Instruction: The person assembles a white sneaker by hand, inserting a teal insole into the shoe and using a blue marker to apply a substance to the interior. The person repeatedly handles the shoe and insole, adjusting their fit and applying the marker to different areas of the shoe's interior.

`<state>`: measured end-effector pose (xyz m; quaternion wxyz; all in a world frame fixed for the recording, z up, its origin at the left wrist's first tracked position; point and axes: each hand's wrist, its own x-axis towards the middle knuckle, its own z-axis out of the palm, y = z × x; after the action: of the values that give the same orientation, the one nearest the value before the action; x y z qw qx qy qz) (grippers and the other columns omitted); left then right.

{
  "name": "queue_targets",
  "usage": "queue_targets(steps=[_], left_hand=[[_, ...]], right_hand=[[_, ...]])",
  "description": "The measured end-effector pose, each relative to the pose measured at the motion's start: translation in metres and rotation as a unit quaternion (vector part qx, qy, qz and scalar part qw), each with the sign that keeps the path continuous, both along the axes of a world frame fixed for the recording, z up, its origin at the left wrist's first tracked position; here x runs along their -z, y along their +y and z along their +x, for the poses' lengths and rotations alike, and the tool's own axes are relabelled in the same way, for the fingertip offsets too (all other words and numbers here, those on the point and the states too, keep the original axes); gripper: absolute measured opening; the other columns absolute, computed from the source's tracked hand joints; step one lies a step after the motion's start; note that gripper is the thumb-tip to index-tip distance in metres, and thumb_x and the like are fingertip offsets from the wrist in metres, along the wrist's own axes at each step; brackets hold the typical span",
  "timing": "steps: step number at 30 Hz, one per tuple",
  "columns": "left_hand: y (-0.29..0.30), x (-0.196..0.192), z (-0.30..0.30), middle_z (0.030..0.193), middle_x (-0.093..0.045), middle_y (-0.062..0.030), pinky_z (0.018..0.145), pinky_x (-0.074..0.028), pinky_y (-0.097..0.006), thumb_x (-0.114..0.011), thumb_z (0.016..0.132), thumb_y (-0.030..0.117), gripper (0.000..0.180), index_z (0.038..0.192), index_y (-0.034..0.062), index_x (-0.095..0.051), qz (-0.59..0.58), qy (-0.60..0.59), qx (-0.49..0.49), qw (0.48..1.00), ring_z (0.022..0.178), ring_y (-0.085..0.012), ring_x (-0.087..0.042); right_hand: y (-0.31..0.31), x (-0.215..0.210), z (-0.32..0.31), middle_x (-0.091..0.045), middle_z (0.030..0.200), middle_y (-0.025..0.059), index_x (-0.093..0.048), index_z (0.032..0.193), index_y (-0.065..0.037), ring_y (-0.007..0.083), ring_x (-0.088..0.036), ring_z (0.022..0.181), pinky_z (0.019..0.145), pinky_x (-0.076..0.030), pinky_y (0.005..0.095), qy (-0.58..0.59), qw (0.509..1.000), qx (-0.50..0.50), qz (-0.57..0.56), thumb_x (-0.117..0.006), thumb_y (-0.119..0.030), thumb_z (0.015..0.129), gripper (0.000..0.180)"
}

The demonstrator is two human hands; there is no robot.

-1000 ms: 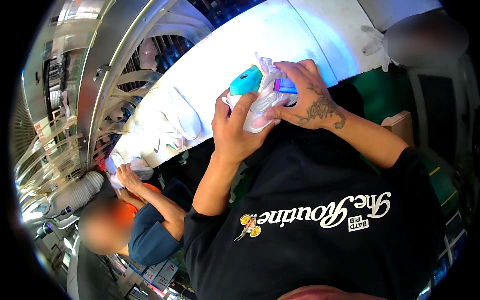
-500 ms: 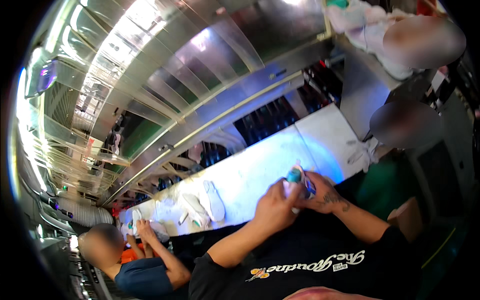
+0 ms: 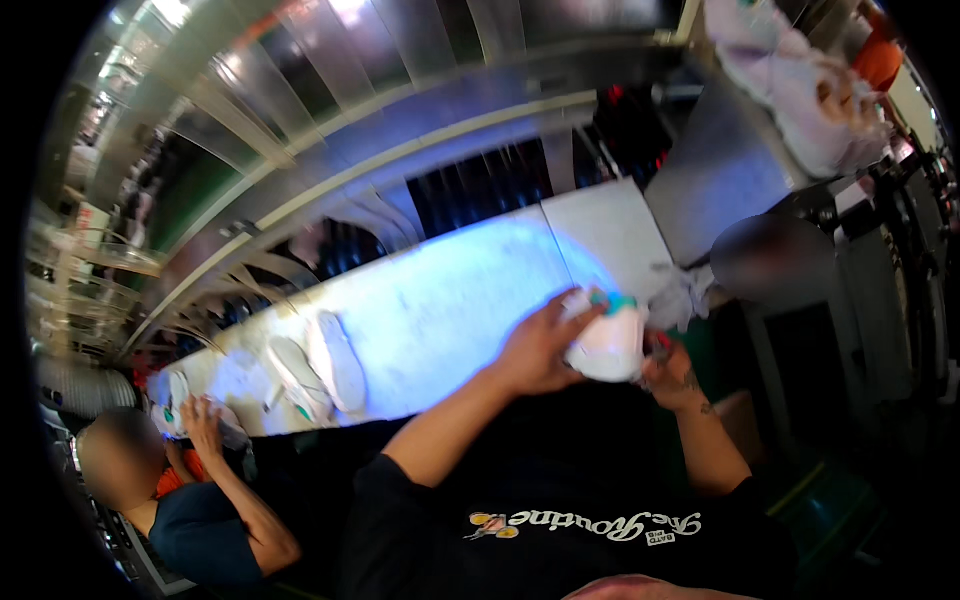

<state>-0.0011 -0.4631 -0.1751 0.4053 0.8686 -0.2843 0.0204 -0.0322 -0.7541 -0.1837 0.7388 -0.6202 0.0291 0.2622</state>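
A white shoe with a teal-green patch at its top is held up over the front edge of the worktable, its rounded end toward me. My left hand is closed on the shoe's left side, thumb and fingers against it. On the other side, my right hand is closed near the shoe; a small dark and red thing shows at its fingers, too blurred to name. Farther left, two white shoes lie side by side on the table.
The long pale worktable is lit blue. A crumpled grey cloth hangs at its right end, beside a metal box with white shoes on top. At the left, a co-worker's hand is by another shoe.
The shoe has turned, so its pale rounded end now shows. My right hand has shifted right and away from my left hand. The whole view has swung rightward.
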Motion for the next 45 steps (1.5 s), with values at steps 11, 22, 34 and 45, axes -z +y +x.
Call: queue_targets(steps=[11, 22, 34, 45], left_hand=[[0.119, -0.02, -0.041, 0.155, -0.052, -0.0317, 0.102, -0.055, -0.053, -0.105, 0.056, 0.039, 0.118, 0.16, 0.0153, -0.054, 0.298, -0.033, -0.266, 0.916, 0.122, -0.0462, -0.065], [0.112, -0.025, -0.036, 0.16, -0.051, -0.0241, 0.099, -0.059, -0.05, -0.104, 0.06, 0.039, 0.115, 0.162, 0.0219, -0.053, 0.298, 0.025, -0.267, 0.916, 0.126, -0.0421, -0.065], [0.109, -0.018, -0.047, 0.159, -0.05, -0.0255, 0.094, -0.055, -0.048, -0.102, 0.06, 0.036, 0.111, 0.159, 0.0158, -0.056, 0.29, -0.052, -0.277, 0.914, 0.12, -0.039, -0.064], [0.11, -0.005, -0.057, 0.159, -0.054, -0.0228, 0.094, -0.057, -0.046, -0.102, 0.057, 0.031, 0.105, 0.153, 0.0167, -0.063, 0.29, -0.115, -0.275, 0.91, 0.118, -0.0366, -0.068]], right_hand=[[0.124, 0.002, 0.046, -0.064, 0.089, 0.006, -0.065, 0.11, -0.003, 0.0136, -0.061, 0.079, 0.07, -0.05, 0.0281, -0.285, 0.956, 0.009, 0.064, -0.064, -0.042, 0.11, 0.039], [0.187, -0.044, 0.094, -0.049, 0.07, -0.0005, -0.052, 0.088, -0.014, 0.0138, -0.044, 0.058, 0.06, -0.04, 0.0346, -0.001, 0.921, 0.091, 0.378, -0.058, -0.043, 0.113, 0.039], [0.253, -0.026, 0.068, -0.04, 0.066, -0.0018, -0.045, 0.082, -0.016, 0.0133, -0.037, 0.055, 0.054, -0.034, 0.0329, 0.01, 0.961, 0.176, 0.211, -0.056, -0.049, 0.114, 0.047], [0.231, -0.01, 0.052, -0.039, 0.06, -0.0015, -0.04, 0.077, -0.017, 0.0148, -0.034, 0.052, 0.056, -0.035, 0.0363, -0.048, 0.944, -0.055, 0.322, -0.046, -0.032, 0.114, 0.04]])
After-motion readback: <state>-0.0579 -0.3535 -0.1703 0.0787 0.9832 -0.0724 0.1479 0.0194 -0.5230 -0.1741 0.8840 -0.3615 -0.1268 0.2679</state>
